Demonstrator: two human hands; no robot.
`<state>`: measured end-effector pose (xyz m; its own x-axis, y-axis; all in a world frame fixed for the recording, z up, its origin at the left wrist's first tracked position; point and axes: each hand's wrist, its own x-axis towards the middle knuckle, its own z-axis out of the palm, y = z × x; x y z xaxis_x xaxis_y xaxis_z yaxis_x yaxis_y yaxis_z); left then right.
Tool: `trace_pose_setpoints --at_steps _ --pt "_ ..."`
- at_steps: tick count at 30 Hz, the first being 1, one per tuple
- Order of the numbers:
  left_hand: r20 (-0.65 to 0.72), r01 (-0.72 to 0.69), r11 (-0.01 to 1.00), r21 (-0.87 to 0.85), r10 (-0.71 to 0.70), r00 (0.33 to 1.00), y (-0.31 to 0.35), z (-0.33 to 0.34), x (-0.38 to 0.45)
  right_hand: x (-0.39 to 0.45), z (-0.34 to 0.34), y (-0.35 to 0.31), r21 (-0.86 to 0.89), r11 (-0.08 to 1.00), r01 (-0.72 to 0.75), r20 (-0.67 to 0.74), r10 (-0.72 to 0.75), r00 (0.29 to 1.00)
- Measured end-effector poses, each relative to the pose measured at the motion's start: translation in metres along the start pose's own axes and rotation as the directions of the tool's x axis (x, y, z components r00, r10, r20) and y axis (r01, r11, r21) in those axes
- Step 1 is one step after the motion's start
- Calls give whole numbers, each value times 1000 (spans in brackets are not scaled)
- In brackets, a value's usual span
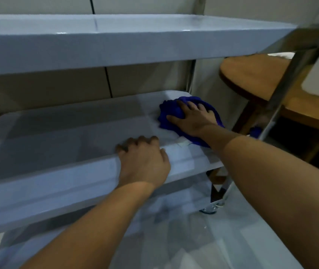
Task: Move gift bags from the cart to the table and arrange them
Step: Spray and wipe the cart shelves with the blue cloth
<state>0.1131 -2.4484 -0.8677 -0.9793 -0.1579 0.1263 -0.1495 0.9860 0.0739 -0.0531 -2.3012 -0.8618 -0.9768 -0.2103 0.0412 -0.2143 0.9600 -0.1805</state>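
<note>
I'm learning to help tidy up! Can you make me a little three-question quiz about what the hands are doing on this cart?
1. True or false: the right hand presses a blue cloth on the cart's middle shelf.
2. What does the left hand do? A) lifts a gift bag B) grips the front edge of the middle shelf C) hangs in the air
3. Fill in: to the right, beyond the cart's metal post, stands a round wooden ____.

Key
1. True; the fingers lie spread on the cloth.
2. B; the fingers curl over the edge. No gift bag is in view.
3. Table.
</note>
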Motion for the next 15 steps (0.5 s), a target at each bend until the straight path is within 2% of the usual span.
trace_pose_setpoints --at_steps 2,5,15 --pt "-33 15 1000 12 -15 999 -1 1 0 -6 -7 21 0 999 -53 18 53 998" --pt "-11 21 1000 14 -21 1000 2 -1 -1 -26 -12 29 3 996 -93 40 93 995" --pt "-5 41 999 -27 -41 999 0 0 -2 -107 -9 17 -22 989 -145 28 146 989"
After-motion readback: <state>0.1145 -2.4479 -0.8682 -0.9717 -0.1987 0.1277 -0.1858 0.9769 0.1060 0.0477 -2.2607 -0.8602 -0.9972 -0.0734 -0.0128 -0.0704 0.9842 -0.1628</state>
